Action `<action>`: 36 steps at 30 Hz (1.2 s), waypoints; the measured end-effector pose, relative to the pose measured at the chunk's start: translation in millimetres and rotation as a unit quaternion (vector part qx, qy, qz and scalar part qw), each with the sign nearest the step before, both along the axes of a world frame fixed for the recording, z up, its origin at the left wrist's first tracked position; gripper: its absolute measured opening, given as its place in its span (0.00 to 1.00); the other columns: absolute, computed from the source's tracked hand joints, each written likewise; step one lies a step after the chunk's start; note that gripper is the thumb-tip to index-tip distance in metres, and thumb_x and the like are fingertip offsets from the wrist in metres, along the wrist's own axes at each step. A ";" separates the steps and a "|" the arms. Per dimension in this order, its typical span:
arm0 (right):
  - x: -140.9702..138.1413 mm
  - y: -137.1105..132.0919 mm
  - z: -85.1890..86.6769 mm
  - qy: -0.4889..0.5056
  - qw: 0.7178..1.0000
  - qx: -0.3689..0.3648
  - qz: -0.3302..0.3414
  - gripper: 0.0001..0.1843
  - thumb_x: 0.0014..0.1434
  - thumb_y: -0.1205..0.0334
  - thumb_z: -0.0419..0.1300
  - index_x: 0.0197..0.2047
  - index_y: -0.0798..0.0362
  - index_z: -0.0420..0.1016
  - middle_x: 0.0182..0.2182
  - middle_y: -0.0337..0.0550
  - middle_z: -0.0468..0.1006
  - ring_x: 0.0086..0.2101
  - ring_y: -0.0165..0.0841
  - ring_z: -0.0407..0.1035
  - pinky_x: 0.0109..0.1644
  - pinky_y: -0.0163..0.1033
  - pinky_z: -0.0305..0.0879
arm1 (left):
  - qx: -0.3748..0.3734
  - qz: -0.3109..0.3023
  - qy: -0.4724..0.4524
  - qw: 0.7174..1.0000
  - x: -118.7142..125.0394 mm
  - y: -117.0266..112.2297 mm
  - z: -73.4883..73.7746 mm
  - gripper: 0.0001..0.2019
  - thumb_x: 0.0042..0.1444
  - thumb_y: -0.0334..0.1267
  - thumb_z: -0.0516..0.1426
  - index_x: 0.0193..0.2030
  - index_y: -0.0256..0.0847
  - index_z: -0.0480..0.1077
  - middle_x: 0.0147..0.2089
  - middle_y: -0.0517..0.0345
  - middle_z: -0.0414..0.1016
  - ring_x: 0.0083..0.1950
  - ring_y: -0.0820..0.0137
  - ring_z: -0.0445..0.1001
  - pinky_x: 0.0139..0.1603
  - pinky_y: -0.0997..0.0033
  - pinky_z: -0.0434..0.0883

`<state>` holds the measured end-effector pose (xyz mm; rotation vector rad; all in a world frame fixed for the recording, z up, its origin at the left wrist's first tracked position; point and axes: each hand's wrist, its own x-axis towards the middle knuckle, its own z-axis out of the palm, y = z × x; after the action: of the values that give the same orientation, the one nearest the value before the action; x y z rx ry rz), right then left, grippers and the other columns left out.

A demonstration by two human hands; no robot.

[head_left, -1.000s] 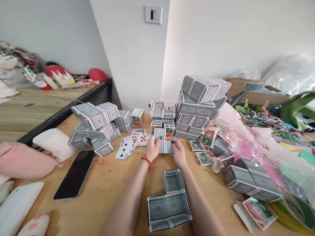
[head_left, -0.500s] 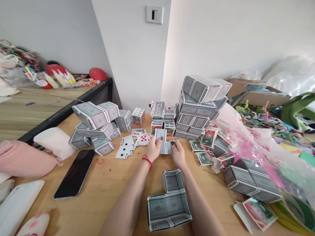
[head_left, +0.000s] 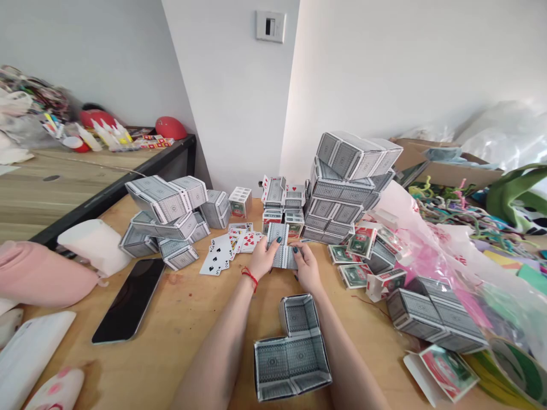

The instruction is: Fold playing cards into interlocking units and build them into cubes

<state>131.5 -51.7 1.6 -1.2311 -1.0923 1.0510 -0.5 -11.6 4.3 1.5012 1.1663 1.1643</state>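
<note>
1. Scene is lit fairly brightly, w/ soft, diffuse light; source can't be seen.
2. RH wall (head_left: 363, 74) is washed near-white; LH wall (head_left: 94, 51) is rendered grey & dimmer.
3. Soft shadow is cast on table (head_left: 171, 347) beside pink-spotted item (head_left: 60, 390), lower L.
4. Pale sheen is caught on clear plastic (head_left: 499, 122), upper R.
5. Edges are stretched, e.g. tape roll (head_left: 513, 364).
6. Fine pattern on held card piece (head_left: 284, 259) is slightly softened.
</note>
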 end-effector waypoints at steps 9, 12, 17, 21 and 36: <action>5.2 6.7 -2.0 0.092 0.994 -0.034 0.049 0.19 0.49 0.48 0.59 0.40 0.52 0.65 0.26 0.39 0.72 0.21 0.30 0.67 0.19 0.34 0.66 | 0.002 0.021 -0.003 1.000 -5.9 0.9 3.7 0.16 0.52 0.51 0.52 0.35 0.37 0.66 0.30 0.58 0.69 0.33 0.72 0.67 0.33 0.73 0.64; 7.9 7.4 -5.0 0.091 0.994 -0.008 0.055 0.16 0.47 0.50 0.61 0.35 0.52 0.67 0.28 0.40 0.73 0.27 0.32 0.69 0.25 0.37 0.70 | 0.008 0.029 0.025 0.999 -7.0 0.7 3.6 0.17 0.51 0.52 0.52 0.29 0.38 0.63 0.26 0.61 0.65 0.28 0.74 0.63 0.30 0.74 0.62; 7.8 5.0 -4.0 0.084 0.993 -0.040 0.066 0.16 0.44 0.51 0.63 0.30 0.52 0.65 0.26 0.38 0.71 0.26 0.32 0.68 0.24 0.39 0.72 | 0.028 0.085 0.088 0.992 -6.9 2.3 0.6 0.19 0.50 0.53 0.52 0.21 0.40 0.57 0.19 0.65 0.56 0.23 0.76 0.55 0.24 0.74 0.54; 5.5 3.7 -3.2 0.088 0.993 -0.047 0.060 0.19 0.43 0.53 0.64 0.36 0.52 0.64 0.28 0.37 0.70 0.25 0.30 0.67 0.22 0.39 0.73 | 0.036 0.087 0.116 0.989 -7.2 2.7 0.5 0.20 0.49 0.53 0.52 0.19 0.40 0.55 0.17 0.66 0.53 0.21 0.76 0.52 0.23 0.74 0.51; 7.1 6.9 4.6 0.163 0.984 -0.075 0.006 0.16 0.51 0.48 0.55 0.36 0.52 0.68 0.30 0.41 0.73 0.25 0.32 0.68 0.15 0.34 0.66 | 0.056 0.106 0.130 0.984 -3.8 -2.0 3.8 0.16 0.51 0.51 0.52 0.27 0.40 0.65 0.23 0.59 0.68 0.25 0.72 0.65 0.27 0.74 0.59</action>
<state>138.6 -44.8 6.2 -1.1221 -0.7798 1.3100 -4.3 -13.6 8.1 1.6844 1.4888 1.2175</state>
